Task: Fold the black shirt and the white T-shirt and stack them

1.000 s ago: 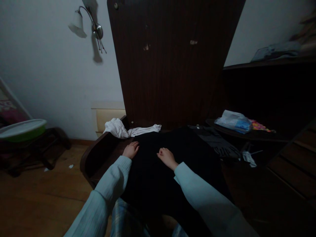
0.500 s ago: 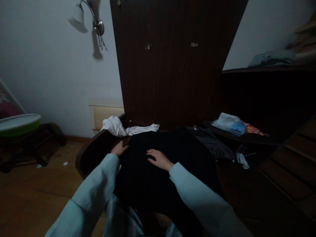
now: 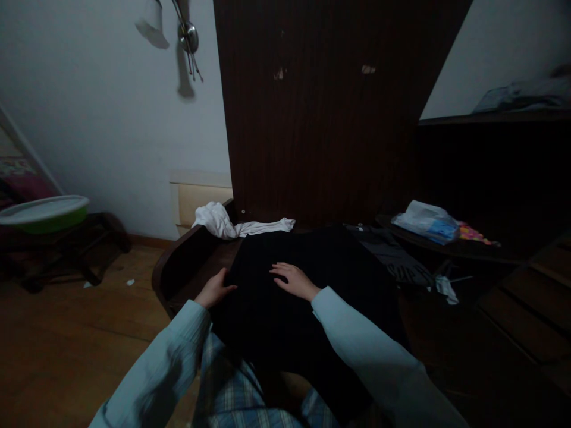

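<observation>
A black cloth garment (image 3: 267,321) lies spread over a dark wooden surface and hangs down at the front, over part of my plaid-clad legs. My right hand (image 3: 295,282) rests on its upper middle, palm down with the fingers stretched out. At the garment's left edge is my left hand (image 3: 216,289), thumb apart from the fingers; its fingertips are partly hidden, and I see nothing held in it. A dark grey piece of clothing with lettering (image 3: 392,258) lies beside the black one on the right. White cloth (image 3: 216,220) sits bunched at the back left.
A raised, curved wooden side (image 3: 172,267) bounds the surface on the left. Behind stands a tall dark panel (image 3: 312,131). To the right, a low shelf (image 3: 499,252) bears a plastic package (image 3: 426,221). A green basin (image 3: 53,220) rests on a stool at left.
My left hand has moved a little down along the garment's left edge. The right hand stays at about the same spot on the cloth. The whole view has shifted slightly.
</observation>
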